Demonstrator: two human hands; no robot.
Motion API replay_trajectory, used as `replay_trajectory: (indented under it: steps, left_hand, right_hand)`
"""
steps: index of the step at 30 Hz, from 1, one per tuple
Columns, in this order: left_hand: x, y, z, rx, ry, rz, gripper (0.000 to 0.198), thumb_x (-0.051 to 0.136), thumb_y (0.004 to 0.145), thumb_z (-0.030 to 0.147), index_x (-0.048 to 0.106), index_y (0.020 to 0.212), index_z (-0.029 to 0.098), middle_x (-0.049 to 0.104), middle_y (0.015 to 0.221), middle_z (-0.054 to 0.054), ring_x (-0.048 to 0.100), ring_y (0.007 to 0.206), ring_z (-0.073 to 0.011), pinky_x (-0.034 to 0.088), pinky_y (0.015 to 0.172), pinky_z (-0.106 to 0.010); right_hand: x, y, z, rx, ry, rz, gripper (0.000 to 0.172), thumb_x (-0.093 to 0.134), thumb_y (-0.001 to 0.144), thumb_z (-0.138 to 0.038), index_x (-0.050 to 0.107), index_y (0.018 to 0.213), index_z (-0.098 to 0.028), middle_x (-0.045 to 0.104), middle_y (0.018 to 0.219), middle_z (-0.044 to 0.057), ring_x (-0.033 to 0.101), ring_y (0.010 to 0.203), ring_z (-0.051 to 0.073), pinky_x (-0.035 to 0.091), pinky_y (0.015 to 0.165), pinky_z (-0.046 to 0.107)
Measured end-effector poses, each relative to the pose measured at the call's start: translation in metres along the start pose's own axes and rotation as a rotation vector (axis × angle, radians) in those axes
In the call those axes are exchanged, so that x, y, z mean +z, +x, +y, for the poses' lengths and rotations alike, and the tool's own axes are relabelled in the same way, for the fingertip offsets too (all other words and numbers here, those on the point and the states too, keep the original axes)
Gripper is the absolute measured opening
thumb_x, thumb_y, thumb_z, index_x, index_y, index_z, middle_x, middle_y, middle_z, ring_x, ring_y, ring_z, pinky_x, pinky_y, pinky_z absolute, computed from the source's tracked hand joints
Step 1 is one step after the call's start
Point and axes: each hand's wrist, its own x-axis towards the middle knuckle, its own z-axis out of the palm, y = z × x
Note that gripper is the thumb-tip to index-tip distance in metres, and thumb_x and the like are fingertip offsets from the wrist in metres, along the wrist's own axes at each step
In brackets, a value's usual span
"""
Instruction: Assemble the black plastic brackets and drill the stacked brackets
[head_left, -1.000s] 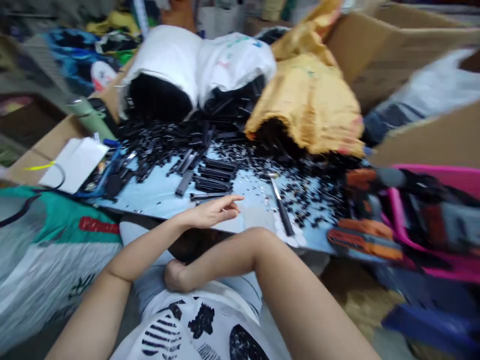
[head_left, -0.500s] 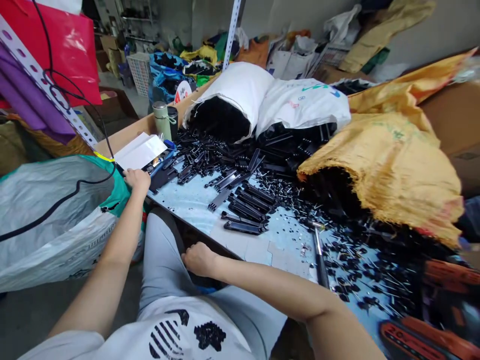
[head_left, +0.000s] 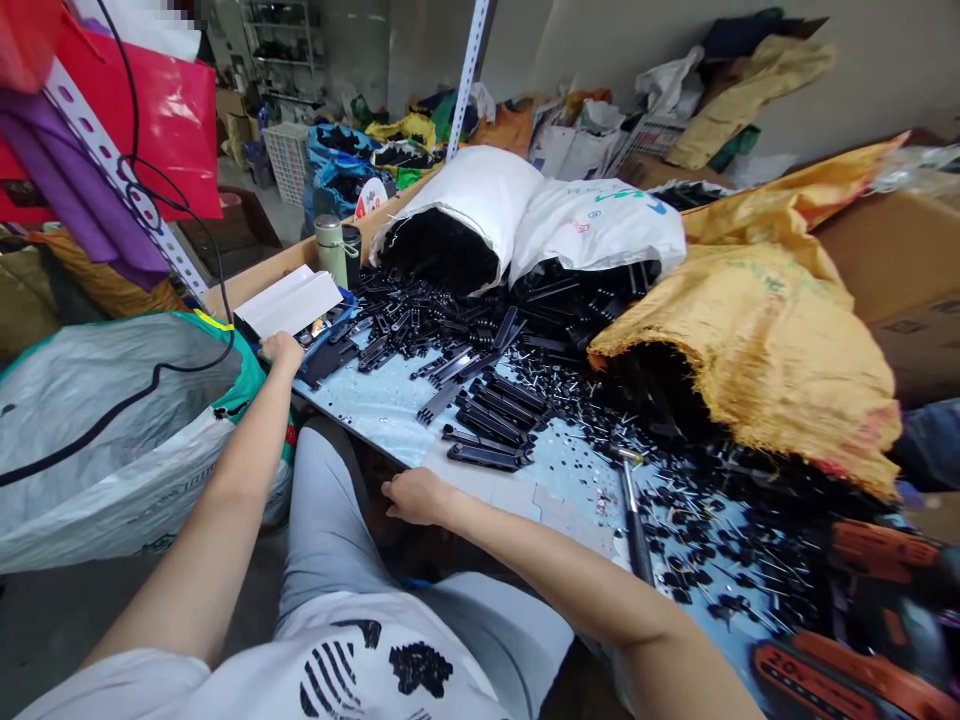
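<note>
I judge reaching: white rectangular paper [head_left: 289, 301] just beyond left grip [head_left: 283, 352], can't tell what it or right grip [head_left: 418, 496] holds; next needs confirmed contact.

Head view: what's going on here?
Someone sits at a blue-topped table. Their left hand is beside some white paper; its grip is unclear. Their right hand is curled by the table edge, any contents hidden. Long black parts lie grouped on the table, with a hammer to their right.
</note>
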Motion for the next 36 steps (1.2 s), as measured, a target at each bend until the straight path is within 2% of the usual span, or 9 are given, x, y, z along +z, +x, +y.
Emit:
replay_trajectory:
  steps: [3,6,10,13,19,23,25,32,36]
  left_hand:
    - [-0.002,-0.015,0.004,0.001,-0.015,0.146,0.034,0.05,0.083,0.022,0.05,0.109,0.0,0.054,0.114,-0.029,0.047,0.113,-0.0355,0.037,0.089,-0.048]
    - [0.003,-0.051,0.014,0.231,-0.18,0.234,0.033,0.041,0.09,0.026,0.043,0.116,0.005,0.059,0.107,-0.021,0.055,0.102,-0.0278,0.041,0.086,-0.037]
    - [0.02,-0.128,0.042,0.671,-0.47,-0.019,0.033,0.043,0.091,0.036,0.044,0.115,0.014,0.062,0.096,-0.011,0.06,0.088,-0.0212,0.044,0.079,-0.031]
    - [0.032,-0.18,0.064,0.842,-0.563,-0.186,0.029,0.044,0.089,0.034,0.047,0.113,0.016,0.062,0.094,-0.009,0.06,0.086,-0.0203,0.044,0.077,-0.03]
    - [0.032,-0.211,0.082,0.882,-0.612,-0.371,0.025,0.044,0.089,0.032,0.051,0.108,0.018,0.061,0.084,-0.006,0.058,0.079,-0.0193,0.043,0.074,-0.03]
    - [0.027,-0.214,0.08,0.918,-0.791,-0.827,0.032,0.041,0.09,0.039,0.05,0.11,0.015,0.059,0.077,-0.003,0.054,0.066,-0.0132,0.042,0.063,-0.025]
    - [0.028,-0.217,0.078,0.908,-0.818,-0.954,0.034,0.043,0.09,0.041,0.05,0.11,0.014,0.059,0.079,-0.003,0.055,0.069,-0.0134,0.043,0.063,-0.024]
    - [0.032,-0.236,0.081,0.986,-0.585,-0.863,0.029,0.045,0.089,0.035,0.052,0.11,0.017,0.062,0.092,-0.004,0.058,0.083,-0.0171,0.044,0.078,-0.028]
    - [0.037,-0.248,0.087,1.043,-0.577,-0.862,0.029,0.044,0.09,0.035,0.053,0.111,0.017,0.063,0.1,-0.005,0.058,0.087,-0.0174,0.043,0.08,-0.027]
  right_hand:
    - [-0.012,-0.011,0.014,0.007,0.05,0.037,0.031,0.056,0.087,-0.04,0.062,0.107,-0.018,0.068,0.096,0.01,0.066,0.09,0.024,0.047,0.067,0.027]
    - [-0.04,-0.024,0.035,0.042,0.105,0.19,0.029,0.051,0.09,-0.04,0.062,0.106,-0.019,0.068,0.096,0.008,0.065,0.089,0.021,0.042,0.066,0.025]
    - [-0.087,-0.03,0.067,0.255,0.229,0.529,0.047,0.033,0.096,-0.052,0.058,0.107,-0.015,0.066,0.092,0.009,0.062,0.083,0.016,0.037,0.066,0.022]
    - [-0.104,-0.028,0.086,0.387,0.23,0.596,0.064,0.021,0.092,-0.064,0.06,0.093,-0.014,0.065,0.084,0.008,0.06,0.078,0.016,0.033,0.063,0.022]
    - [-0.088,-0.044,0.1,0.448,0.182,0.542,0.066,0.02,0.094,-0.061,0.061,0.075,-0.013,0.061,0.071,0.007,0.057,0.07,0.015,0.027,0.059,0.023]
    - [-0.072,-0.069,0.101,0.191,0.17,0.521,0.054,0.022,0.099,-0.047,0.058,0.081,-0.012,0.059,0.073,0.005,0.052,0.067,0.013,0.026,0.061,0.022]
    - [-0.063,-0.081,0.101,0.096,0.182,0.53,0.047,0.027,0.098,-0.048,0.055,0.086,-0.013,0.059,0.076,0.005,0.051,0.068,0.013,0.027,0.061,0.022]
    - [-0.039,-0.106,0.104,0.116,0.479,0.489,0.03,0.042,0.095,-0.041,0.054,0.098,-0.014,0.059,0.079,0.003,0.049,0.067,0.012,0.03,0.06,0.021]
    - [-0.033,-0.115,0.106,0.19,0.585,0.477,0.032,0.046,0.093,-0.042,0.058,0.089,-0.013,0.059,0.075,0.002,0.048,0.063,0.011,0.03,0.058,0.021]
